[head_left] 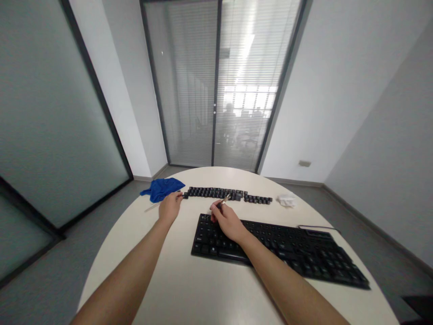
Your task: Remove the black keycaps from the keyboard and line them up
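My left hand (171, 206) is at the left end of a row of loose black keycaps (214, 192), its fingertips pinched on a small dark keycap (180, 194). In my right hand (227, 221) is a slim tool (223, 200) with a dark grip and a pale, metallic-looking end pointing up; its exact kind is unclear. That hand rests over the upper left part of a black keyboard (284, 243), hiding some of its keys. A thin pale stick (152, 207) lies beside my left hand.
A crumpled blue cloth (164, 187) lies behind my left hand. White crumpled tissue (286, 200) sits at the right, past the keycaps. The keyboard's cable (320, 227) runs near the right edge of the round table (162, 280). Glass panels with blinds stand beyond.
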A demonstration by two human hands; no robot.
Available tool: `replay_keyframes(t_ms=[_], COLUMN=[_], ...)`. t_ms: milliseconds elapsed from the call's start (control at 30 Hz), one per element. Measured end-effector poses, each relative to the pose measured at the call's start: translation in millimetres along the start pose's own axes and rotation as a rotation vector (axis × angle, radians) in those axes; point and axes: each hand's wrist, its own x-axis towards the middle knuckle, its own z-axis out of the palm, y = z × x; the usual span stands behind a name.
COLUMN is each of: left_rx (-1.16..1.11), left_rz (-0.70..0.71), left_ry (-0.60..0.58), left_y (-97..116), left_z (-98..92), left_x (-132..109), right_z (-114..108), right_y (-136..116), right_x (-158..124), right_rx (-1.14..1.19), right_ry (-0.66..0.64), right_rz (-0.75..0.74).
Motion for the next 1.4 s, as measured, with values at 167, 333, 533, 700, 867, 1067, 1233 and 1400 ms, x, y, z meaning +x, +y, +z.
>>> replay_keyframes(t_ms=[167,333,533,700,867,1067,1233,1400], left_rx=[-0.049,-0.303,-0.401,-0.331,-0.297,-0.269,-0.299,-0.376], left_rz=[0.01,0.104,0.37,0.491,0.592,0.665,0.698,0.705], left_ry=[0.084,0.096,-0.302,-0.667,-0.768,-0.766,-0.753,-0.637], left_y=[7,34,71,79,86,91,92,94], left_z=[-4.2,-22.5,-50.5,-58.1,-59.3,-59.5,-60.5,-62.7], left_x=[-2,-15,-36,-52,-59,-62,-62,-58], right_z=[-3,-15,-27,-30,-33,-30,-29,-29], right_y=[-5,-20,-30,-20,4,13,11,11], right_x=[-1,-4,-8,-7,1,3,2,2], right_rx=[0.025,-0.056,-0.095,0.031,0.137,0.135,0.132,0.124], right_ry=[-0.011,-0.193,-0.34,-0.239,-0.037,-0.051,-0.057,-0.061], right_rz=[0.012,-0.037,-0.079,-0.041,0.023,0.063,0.059,0.057])
